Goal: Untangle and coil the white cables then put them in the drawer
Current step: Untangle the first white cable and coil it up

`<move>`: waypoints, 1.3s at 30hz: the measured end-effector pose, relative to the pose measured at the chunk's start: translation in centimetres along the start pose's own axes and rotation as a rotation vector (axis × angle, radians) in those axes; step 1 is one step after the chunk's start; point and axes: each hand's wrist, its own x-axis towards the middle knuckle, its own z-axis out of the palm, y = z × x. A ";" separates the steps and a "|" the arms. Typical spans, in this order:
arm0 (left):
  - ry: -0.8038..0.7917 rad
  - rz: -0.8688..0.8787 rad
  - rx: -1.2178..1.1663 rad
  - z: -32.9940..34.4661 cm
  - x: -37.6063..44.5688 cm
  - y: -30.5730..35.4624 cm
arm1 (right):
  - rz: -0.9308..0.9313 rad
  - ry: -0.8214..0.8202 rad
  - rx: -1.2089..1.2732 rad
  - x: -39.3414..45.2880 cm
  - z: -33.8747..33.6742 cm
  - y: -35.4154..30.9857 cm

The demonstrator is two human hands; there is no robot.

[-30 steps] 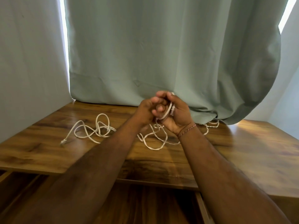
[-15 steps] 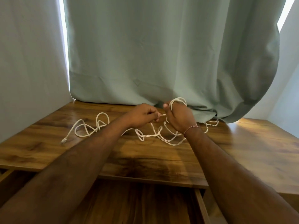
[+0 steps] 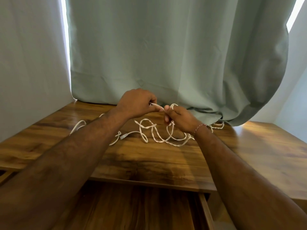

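Both hands gripping white cables (image 3: 159,135) above wooden desk (image 3: 249,155): left hand (image 3: 136,103) pinching a strand, right hand (image 3: 181,118) clutching loops.

1. Bare table (image 3: 249,156) lies open to your right and near the front edge.
2. The curtain (image 3: 166,63) blocks the back.
3. Loose cables (image 3: 159,133) sprawl mid-table.
4. The drawer (image 3: 132,209) below stands open.

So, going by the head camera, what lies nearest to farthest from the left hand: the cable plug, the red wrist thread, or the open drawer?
1. Cable plug, on the table just below the left hand.
2. Red wrist thread, on the right wrist.
3. Open drawer, bottom edge, nearest the person.
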 end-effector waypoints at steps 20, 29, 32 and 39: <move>0.100 -0.318 -1.146 4.9 -2.2 3.5 | -0.129 0.077 1.475 0.4 2.2 -3.6; -0.201 -0.280 -1.216 3.9 -3.7 5.0 | -0.156 0.536 1.630 1.4 0.6 -3.8; -0.131 -0.177 -0.911 3.5 -3.6 4.7 | -0.035 0.687 1.297 1.7 0.9 -3.7; -0.034 -0.043 -0.530 1.4 -3.0 3.3 | -0.240 0.456 -0.441 0.4 1.6 -1.2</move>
